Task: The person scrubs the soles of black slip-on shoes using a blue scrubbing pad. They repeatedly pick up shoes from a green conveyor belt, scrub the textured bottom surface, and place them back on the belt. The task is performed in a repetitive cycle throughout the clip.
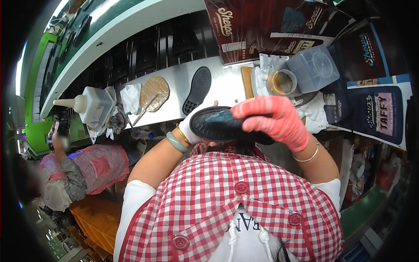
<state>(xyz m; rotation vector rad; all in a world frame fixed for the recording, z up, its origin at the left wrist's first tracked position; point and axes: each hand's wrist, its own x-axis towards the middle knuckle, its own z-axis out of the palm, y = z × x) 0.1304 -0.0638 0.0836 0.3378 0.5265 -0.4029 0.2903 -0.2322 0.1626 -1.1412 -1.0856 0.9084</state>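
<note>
Close in front of my chest, my left hand (192,126), in a white glove with bare fingertips, holds a black shoe sole (205,131) from its left side, hollow face up. My right hand (275,120), in a coral-pink glove, is closed over the sole's right part. From its fingers a dark bluish, blurred tuft (220,116), which looks like brush bristles, lies against the inside of the sole. The glove hides the rest of that tool and part of the sole. A second black sole (198,87) lies on the metal bench beyond my left hand.
Left on the bench are a white nozzle bottle (94,107) and a brown, film-covered round piece (155,94) with a stick. Right stand a cup with brownish residue (281,83), a clear container (312,70) and printed cartons (262,30). A dark conveyor (148,50) runs behind; a co-worker (83,174) is left.
</note>
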